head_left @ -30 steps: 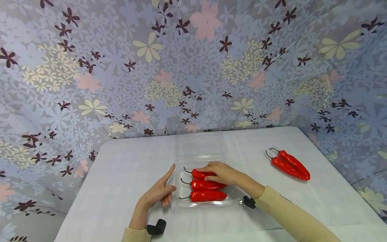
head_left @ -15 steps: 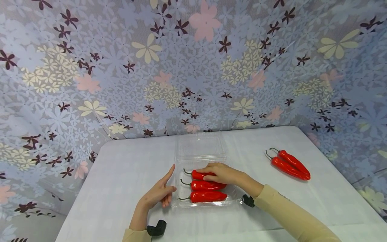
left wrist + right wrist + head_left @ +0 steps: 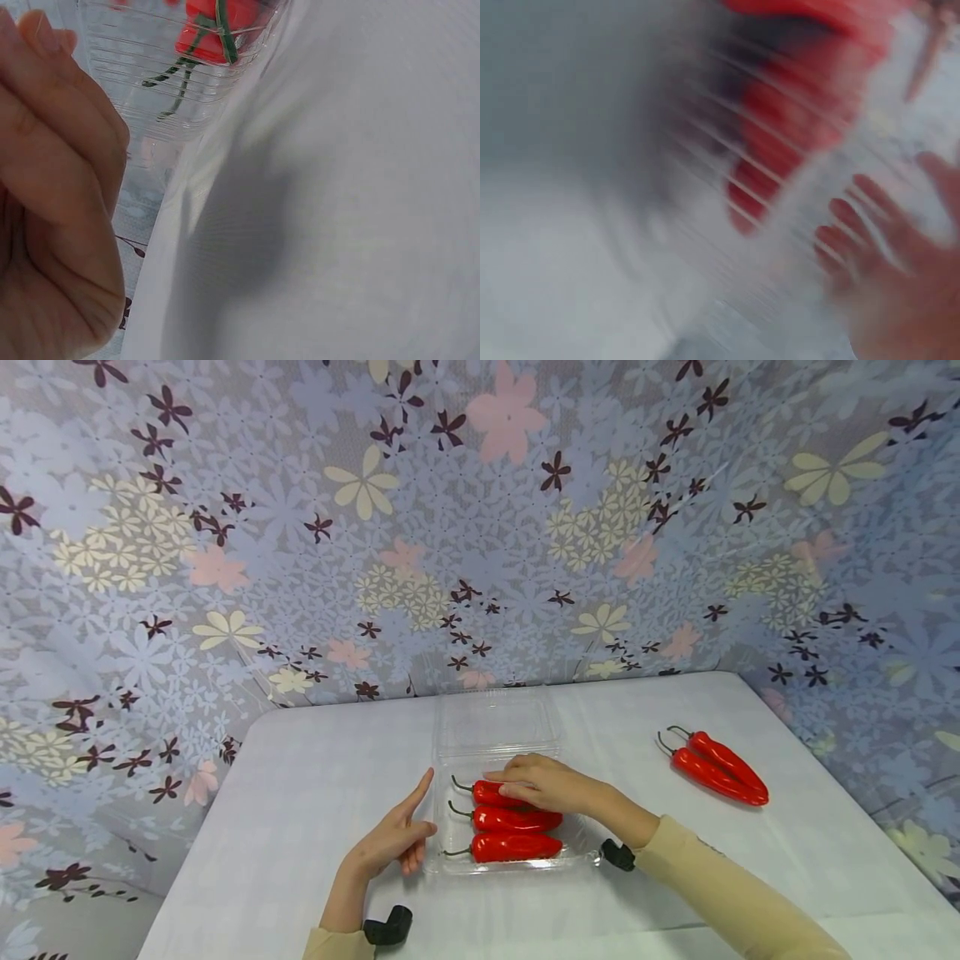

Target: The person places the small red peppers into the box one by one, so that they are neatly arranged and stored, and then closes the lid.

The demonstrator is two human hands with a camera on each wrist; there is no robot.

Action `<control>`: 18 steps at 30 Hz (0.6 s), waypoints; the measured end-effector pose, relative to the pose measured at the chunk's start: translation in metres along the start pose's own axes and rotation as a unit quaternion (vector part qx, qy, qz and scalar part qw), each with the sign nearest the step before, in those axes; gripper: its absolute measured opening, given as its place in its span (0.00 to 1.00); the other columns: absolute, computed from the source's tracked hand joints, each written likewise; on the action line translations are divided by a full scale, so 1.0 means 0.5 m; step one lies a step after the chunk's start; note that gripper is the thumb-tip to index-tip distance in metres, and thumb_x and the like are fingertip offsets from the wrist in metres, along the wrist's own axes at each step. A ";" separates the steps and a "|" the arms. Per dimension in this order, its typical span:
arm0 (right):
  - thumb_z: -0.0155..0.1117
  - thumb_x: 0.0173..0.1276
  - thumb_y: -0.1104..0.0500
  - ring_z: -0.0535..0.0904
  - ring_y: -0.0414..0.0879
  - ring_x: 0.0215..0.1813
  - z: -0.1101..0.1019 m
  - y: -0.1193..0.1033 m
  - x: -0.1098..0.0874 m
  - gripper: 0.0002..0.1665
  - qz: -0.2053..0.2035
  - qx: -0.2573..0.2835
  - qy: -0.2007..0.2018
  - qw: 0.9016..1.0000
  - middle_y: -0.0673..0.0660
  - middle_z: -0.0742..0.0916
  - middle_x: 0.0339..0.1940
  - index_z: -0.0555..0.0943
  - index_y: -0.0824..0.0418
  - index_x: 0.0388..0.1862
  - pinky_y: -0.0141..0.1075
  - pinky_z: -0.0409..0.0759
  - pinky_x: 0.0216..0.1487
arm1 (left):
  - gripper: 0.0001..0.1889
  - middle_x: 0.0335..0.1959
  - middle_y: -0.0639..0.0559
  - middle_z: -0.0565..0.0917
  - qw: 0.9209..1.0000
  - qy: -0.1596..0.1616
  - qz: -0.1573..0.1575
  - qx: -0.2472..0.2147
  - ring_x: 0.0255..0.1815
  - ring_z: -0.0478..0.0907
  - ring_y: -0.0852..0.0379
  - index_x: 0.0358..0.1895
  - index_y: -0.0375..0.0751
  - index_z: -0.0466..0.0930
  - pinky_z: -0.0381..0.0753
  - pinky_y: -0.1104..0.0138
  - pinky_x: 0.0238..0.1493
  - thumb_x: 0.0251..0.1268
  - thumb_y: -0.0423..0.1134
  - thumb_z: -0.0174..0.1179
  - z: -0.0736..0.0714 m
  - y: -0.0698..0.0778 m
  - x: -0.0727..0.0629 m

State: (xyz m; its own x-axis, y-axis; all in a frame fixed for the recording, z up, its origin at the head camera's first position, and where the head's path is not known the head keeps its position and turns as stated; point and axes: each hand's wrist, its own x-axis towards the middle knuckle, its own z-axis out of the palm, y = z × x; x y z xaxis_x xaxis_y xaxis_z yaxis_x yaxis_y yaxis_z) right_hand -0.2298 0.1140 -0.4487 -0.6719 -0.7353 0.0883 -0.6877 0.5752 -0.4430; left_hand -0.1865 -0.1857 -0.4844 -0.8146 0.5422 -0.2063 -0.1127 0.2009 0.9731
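Observation:
A clear plastic clamshell box (image 3: 442, 839) lies opened on the table, its lid (image 3: 495, 722) folded back. Three red peppers with green stems rest side by side inside: the front pepper (image 3: 517, 847), the middle pepper (image 3: 510, 820) and the back pepper (image 3: 487, 792). My right hand (image 3: 551, 783) is over the back pepper and partly hides it; the blurred right wrist view shows its fingers (image 3: 862, 232) spread apart. At the box's left side is my left hand (image 3: 390, 843), index finger straight and thumb right at the edge. The left wrist view shows pepper stems (image 3: 180, 82) through the ribbed wall.
Two more red peppers (image 3: 720, 772) lie together on the white-covered table (image 3: 322, 752) at the right. Behind the table hangs a flower-patterned backdrop (image 3: 405, 560). A black wrist device (image 3: 388, 927) sits near the left sleeve, another black wrist device (image 3: 618, 855) near the right.
My right hand has risen slightly and shifted back off the back pepper, with more of that pepper now showing. The left hand has stayed in place.

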 end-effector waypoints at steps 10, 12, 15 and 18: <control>0.54 0.72 0.49 0.71 0.47 0.59 -0.141 -0.035 -0.044 0.25 0.000 0.028 0.105 0.994 0.51 0.78 0.57 0.73 0.50 0.66 0.50 0.72 0.57 | 0.44 0.09 0.51 0.72 1.000 -0.001 -0.002 0.003 0.07 0.69 0.61 0.76 0.63 0.36 0.74 0.69 0.11 0.65 0.32 0.53 0.000 0.002 -0.002; 0.54 0.72 0.50 0.70 0.48 0.60 -0.172 -0.037 -0.060 0.25 0.007 0.021 0.130 0.991 0.52 0.77 0.58 0.72 0.50 0.67 0.53 0.71 0.58 | 0.44 0.09 0.51 0.72 1.000 -0.001 -0.003 0.002 0.07 0.69 0.61 0.76 0.64 0.36 0.74 0.69 0.11 0.65 0.32 0.53 0.000 0.001 -0.002; 0.54 0.72 0.52 0.69 0.52 0.62 -0.210 -0.031 -0.090 0.26 0.018 0.012 0.157 0.987 0.54 0.76 0.61 0.71 0.52 0.68 0.56 0.69 0.58 | 0.44 0.09 0.51 0.72 1.000 -0.002 0.000 0.003 0.07 0.69 0.62 0.76 0.63 0.35 0.74 0.69 0.11 0.65 0.33 0.53 0.000 0.000 -0.001; 0.54 0.73 0.55 0.71 0.55 0.60 -0.239 -0.017 -0.127 0.27 0.039 0.006 0.180 0.983 0.57 0.75 0.63 0.69 0.54 0.69 0.57 0.71 0.55 | 0.44 0.09 0.52 0.72 1.000 -0.003 0.002 0.002 0.07 0.69 0.62 0.76 0.63 0.35 0.74 0.69 0.11 0.65 0.33 0.53 -0.001 0.000 0.000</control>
State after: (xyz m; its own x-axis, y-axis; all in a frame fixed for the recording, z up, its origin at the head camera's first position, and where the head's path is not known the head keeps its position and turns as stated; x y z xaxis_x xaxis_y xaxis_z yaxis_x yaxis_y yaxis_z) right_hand -0.2142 0.1988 -0.3440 -0.7780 -0.5137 0.3618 -0.6280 0.6190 -0.4716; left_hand -0.1867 -0.1863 -0.4845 -0.8113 0.5482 -0.2031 -0.1068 0.2027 0.9734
